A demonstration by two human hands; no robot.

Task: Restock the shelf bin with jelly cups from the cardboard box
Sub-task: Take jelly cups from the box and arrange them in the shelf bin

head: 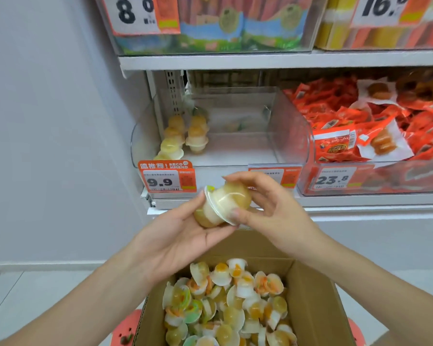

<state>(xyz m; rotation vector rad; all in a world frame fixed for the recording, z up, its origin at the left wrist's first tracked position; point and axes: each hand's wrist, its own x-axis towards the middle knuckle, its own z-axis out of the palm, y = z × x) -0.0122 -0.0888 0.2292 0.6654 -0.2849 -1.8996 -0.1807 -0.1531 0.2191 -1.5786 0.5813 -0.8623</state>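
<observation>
Two yellow jelly cups (223, 204) stacked together lie sideways between my hands, in front of the shelf edge. My left hand (183, 236) cradles them from below with its palm up and fingers curled under. My right hand (268, 211) pinches the upper cup between thumb and fingers. Below, the open cardboard box (318, 303) holds a heap of many jelly cups (225, 308). The clear shelf bin (290, 128) behind the 9.9 price tag (164, 181) holds several stacked jelly cups (185, 136) along its left side; the rest of its floor is bare.
A neighbouring clear bin (375, 181) of red snack packets stands to the right, tagged 23.8. An upper shelf (260, 61) carries more packaged goods. A white wall fills the left. The box rests on a pink stool or cart (125, 328).
</observation>
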